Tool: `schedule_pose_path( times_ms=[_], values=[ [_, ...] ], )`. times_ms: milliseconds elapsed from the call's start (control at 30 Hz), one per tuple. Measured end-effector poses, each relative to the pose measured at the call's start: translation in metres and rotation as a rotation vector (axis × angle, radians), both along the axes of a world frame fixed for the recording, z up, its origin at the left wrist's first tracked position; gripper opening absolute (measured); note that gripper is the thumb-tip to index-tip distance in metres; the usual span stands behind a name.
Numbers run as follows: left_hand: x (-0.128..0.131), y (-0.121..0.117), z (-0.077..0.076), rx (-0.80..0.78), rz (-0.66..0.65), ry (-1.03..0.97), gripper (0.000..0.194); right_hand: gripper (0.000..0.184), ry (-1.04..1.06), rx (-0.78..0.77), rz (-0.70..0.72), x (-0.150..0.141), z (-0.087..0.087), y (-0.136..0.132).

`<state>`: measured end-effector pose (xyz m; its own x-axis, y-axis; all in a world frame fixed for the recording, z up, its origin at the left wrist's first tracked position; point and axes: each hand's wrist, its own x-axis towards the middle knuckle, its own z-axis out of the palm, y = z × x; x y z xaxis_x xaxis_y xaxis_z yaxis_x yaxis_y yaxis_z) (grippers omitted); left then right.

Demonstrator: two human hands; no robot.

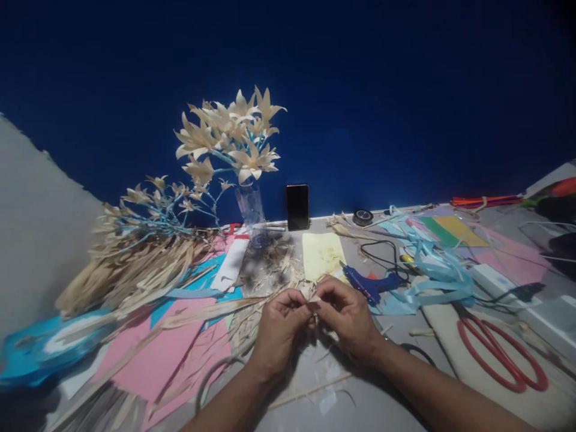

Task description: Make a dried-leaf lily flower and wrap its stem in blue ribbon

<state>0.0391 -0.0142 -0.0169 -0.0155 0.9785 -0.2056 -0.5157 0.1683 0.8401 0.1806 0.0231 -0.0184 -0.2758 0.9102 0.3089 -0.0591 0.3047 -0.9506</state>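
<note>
Close together at the middle of the work surface, my left hand [279, 333] and my right hand [351, 321] pinch a small pale piece of dried husk [314, 297] between thumbs and fingertips. The fingers hide most of its shape. Just beyond my right hand lies a blue glue gun [371, 283], its nozzle pointing toward a yellow sheet of paper [321, 255]. Long dried husk strips [216, 309] run leftward from beside my left hand. Husk scraps [288, 264] are scattered around and under both hands.
Cream husk flowers [229, 135] on blue stems stand in a clear vase [252, 210]; more flowers lie left on a husk bundle [130, 270]. A phone [297, 207] leans on the blue wall. Right are light-blue ribbon [443, 282] and red-handled scissors [499, 354]. Pink paper [166, 351] lies left.
</note>
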Motion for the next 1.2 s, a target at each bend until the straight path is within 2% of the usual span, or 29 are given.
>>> schedule_pose_path(
  times_ms=[200,367,567,733,933,1200],
  values=[
    [-0.002,0.000,-0.002,0.010,-0.064,-0.174,0.034,0.015,0.134,-0.078,0.056,0.000,0.001,0.001],
    [-0.003,0.000,-0.001,0.007,-0.102,-0.231,0.034,0.015,0.186,-0.130,0.133,-0.001,0.002,0.000],
    [-0.007,0.003,0.000,0.035,-0.100,-0.148,0.035,0.013,0.191,-0.089,0.151,-0.001,0.004,0.000],
    [-0.009,0.002,0.000,0.052,-0.041,-0.042,0.031,0.009,0.061,0.075,0.060,0.001,0.005,0.002],
    [-0.011,0.002,-0.007,0.100,0.041,0.085,0.023,0.011,-0.037,0.228,-0.005,0.001,0.004,0.001],
    [-0.010,0.003,-0.007,0.121,0.064,0.116,0.012,0.009,-0.085,0.173,-0.011,0.001,0.004,0.001]
  ],
)
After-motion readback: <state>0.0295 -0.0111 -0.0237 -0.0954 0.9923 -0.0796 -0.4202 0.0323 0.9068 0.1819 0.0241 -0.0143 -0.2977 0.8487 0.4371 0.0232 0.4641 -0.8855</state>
